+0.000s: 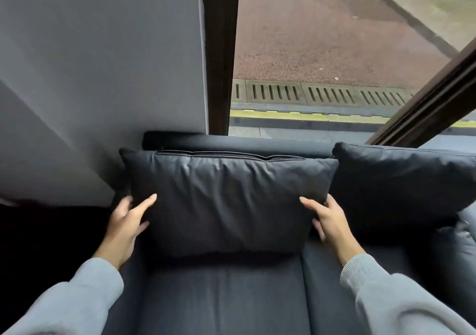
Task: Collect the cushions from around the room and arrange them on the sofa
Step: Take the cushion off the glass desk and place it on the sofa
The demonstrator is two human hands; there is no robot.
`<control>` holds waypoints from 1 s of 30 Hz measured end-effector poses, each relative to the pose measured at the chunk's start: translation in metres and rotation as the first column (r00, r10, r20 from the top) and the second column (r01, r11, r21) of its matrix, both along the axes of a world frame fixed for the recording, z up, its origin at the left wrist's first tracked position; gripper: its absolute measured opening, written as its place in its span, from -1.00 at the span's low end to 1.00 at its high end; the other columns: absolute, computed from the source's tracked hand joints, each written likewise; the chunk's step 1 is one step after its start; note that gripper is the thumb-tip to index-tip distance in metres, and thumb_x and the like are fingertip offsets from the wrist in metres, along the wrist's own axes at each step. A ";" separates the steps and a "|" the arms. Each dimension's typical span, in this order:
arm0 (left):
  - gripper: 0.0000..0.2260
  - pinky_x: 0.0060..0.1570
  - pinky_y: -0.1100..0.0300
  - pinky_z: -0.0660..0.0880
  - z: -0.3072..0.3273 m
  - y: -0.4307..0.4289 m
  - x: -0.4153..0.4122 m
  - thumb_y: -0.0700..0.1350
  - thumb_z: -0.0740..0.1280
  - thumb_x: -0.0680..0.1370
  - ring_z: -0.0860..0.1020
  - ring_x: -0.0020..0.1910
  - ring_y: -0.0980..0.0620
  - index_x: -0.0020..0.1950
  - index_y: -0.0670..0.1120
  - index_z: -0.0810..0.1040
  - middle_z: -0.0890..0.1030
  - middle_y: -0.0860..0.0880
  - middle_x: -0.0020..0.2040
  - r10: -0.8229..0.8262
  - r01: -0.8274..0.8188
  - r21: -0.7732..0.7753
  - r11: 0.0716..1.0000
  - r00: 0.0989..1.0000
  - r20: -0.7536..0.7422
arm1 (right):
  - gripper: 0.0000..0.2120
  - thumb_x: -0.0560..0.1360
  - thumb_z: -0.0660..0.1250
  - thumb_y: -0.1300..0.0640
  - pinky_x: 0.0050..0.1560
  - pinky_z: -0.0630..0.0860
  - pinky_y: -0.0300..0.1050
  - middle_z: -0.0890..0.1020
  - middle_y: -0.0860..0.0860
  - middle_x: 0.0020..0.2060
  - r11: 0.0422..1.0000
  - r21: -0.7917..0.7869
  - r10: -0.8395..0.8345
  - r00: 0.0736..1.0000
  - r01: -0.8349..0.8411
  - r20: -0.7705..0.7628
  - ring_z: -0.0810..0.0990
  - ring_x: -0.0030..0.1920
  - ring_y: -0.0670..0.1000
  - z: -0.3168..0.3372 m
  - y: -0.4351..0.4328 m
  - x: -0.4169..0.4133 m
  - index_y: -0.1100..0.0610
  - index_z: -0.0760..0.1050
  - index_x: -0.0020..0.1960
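Note:
A dark grey cushion [226, 200] stands upright on the seat of the dark grey sofa [221, 298], leaning against its backrest. My left hand [126, 226] rests against the cushion's lower left edge, fingers apart. At the lower right edge, my right hand [332, 226] touches the cushion with fingers spread. Neither hand closes around it. A second dark cushion [401, 185] leans against the backrest to the right, its left corner tucked behind the first.
A white wall [103, 64] rises behind the sofa's left part. A dark window frame [220, 51] and glass stand behind the backrest, with pavement and a drain grate outside. The floor left of the sofa is dark.

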State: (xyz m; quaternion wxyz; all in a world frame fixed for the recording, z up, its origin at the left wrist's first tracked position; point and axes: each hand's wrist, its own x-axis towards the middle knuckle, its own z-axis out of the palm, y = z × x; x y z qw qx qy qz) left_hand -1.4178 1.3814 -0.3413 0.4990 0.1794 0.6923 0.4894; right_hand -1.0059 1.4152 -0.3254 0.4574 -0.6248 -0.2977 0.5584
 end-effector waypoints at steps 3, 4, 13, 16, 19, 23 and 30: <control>-0.76 0.26 -0.08 0.51 -0.006 0.015 -0.005 -0.02 0.49 0.53 0.64 0.14 0.23 0.17 0.02 0.62 0.69 0.18 0.15 0.082 -0.081 0.096 0.992 0.997 -0.009 | -0.76 0.54 0.46 0.31 0.05 0.63 -0.19 0.77 -0.04 0.02 0.994 0.098 -0.036 0.999 0.037 -0.015 0.72 0.11 -0.06 -0.002 0.009 -0.006 0.10 0.62 0.16; -0.81 0.22 -0.05 0.53 -0.008 0.021 -0.007 -0.02 0.49 0.52 0.65 0.09 0.28 0.11 0.05 0.62 0.71 0.21 0.09 0.116 -0.115 0.130 0.985 0.993 0.001 | -0.79 0.54 0.46 0.30 0.05 0.63 -0.18 0.76 -0.05 -0.01 0.991 0.126 -0.049 0.999 0.051 -0.020 0.71 0.10 -0.06 -0.002 0.015 -0.008 0.07 0.61 0.11; -0.41 0.35 -0.05 0.46 -0.050 0.052 0.004 0.11 0.45 0.54 0.52 0.33 0.02 0.53 0.03 0.38 0.52 0.04 0.41 0.052 -0.049 0.025 0.998 0.991 -0.124 | -0.57 0.55 0.51 0.06 0.39 0.52 0.09 0.68 0.02 0.28 0.991 -0.008 -0.130 0.979 0.133 0.156 0.64 0.29 0.04 -0.048 0.039 -0.013 0.03 0.52 0.38; -0.38 0.42 -0.13 0.41 -0.052 0.067 0.001 0.13 0.43 0.55 0.47 0.40 -0.04 0.57 0.05 0.33 0.47 0.03 0.47 -0.007 0.008 0.004 1.000 0.984 -0.178 | -0.47 0.55 0.49 -0.04 0.40 0.48 0.09 0.61 0.05 0.36 0.994 -0.009 -0.103 0.953 0.111 0.284 0.58 0.34 0.08 -0.051 0.051 -0.011 0.02 0.45 0.47; -0.35 0.43 0.00 0.35 -0.052 0.068 0.000 0.17 0.39 0.57 0.43 0.46 -0.09 0.60 0.01 0.28 0.44 -0.03 0.52 -0.066 0.061 -0.027 0.998 0.961 -0.269 | -0.23 0.53 0.42 -0.23 0.54 0.35 0.13 0.46 0.05 0.52 0.993 -0.094 -0.022 0.895 0.072 0.445 0.44 0.51 0.15 -0.049 0.062 -0.013 0.03 0.26 0.62; -0.27 0.48 -0.01 0.23 -0.043 0.059 0.002 0.33 0.22 0.59 0.29 0.55 -0.19 0.66 0.01 0.16 0.34 -0.12 0.59 -0.223 0.150 -0.210 0.966 0.896 -0.384 | 0.04 0.48 0.17 -0.51 0.42 0.39 0.06 0.39 0.16 0.56 0.931 -0.355 0.105 0.872 0.083 0.477 0.43 0.50 0.27 -0.045 0.059 -0.022 0.20 0.11 0.67; -0.20 0.57 -0.09 0.04 0.000 0.017 0.016 0.36 0.13 0.59 0.07 0.64 -0.15 0.68 -0.04 -0.01 0.09 -0.11 0.68 -0.448 0.285 -0.366 0.886 0.727 -0.520 | -0.05 0.58 0.01 -0.47 0.47 0.29 0.07 0.42 0.25 0.52 0.831 -0.513 0.529 0.593 -0.216 0.607 0.39 0.51 0.26 -0.006 0.023 -0.049 0.33 0.28 0.58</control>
